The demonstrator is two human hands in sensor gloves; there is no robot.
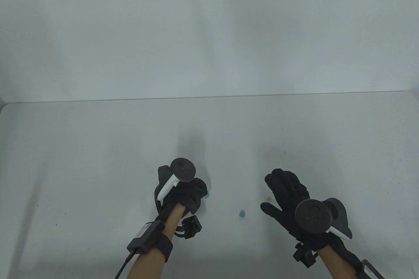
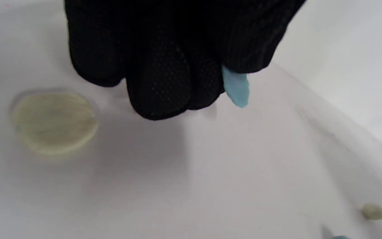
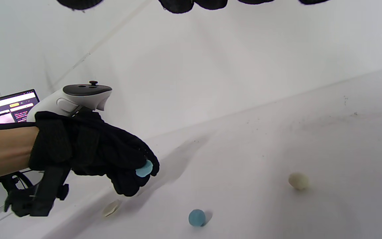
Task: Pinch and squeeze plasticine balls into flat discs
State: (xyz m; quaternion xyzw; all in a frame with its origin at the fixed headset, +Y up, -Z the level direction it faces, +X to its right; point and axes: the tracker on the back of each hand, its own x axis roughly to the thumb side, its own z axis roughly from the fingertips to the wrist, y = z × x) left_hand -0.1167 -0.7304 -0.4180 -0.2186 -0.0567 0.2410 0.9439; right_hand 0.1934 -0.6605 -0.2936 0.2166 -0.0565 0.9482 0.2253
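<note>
My left hand (image 1: 193, 190) pinches a blue plasticine piece (image 1: 206, 195) between thumb and fingers, a little above the table. In the left wrist view the piece (image 2: 236, 88) is squashed thin and sticks out below the fingers (image 2: 158, 83). The right wrist view shows its round blue face (image 3: 144, 168) in the left hand (image 3: 124, 166). A blue ball (image 1: 242, 214) lies on the table between the hands, also in the right wrist view (image 3: 197, 217). My right hand (image 1: 284, 194) is open with fingers spread, empty, above the table. Its fingertips (image 3: 177, 5) show at the right wrist view's top edge.
A flat cream disc (image 2: 54, 122) lies on the table under my left hand, seen edge-on in the right wrist view (image 3: 111, 208). A cream ball (image 3: 298, 181) lies under the right hand, also in the left wrist view (image 2: 372, 211). A white wall (image 1: 209, 30) stands behind the table.
</note>
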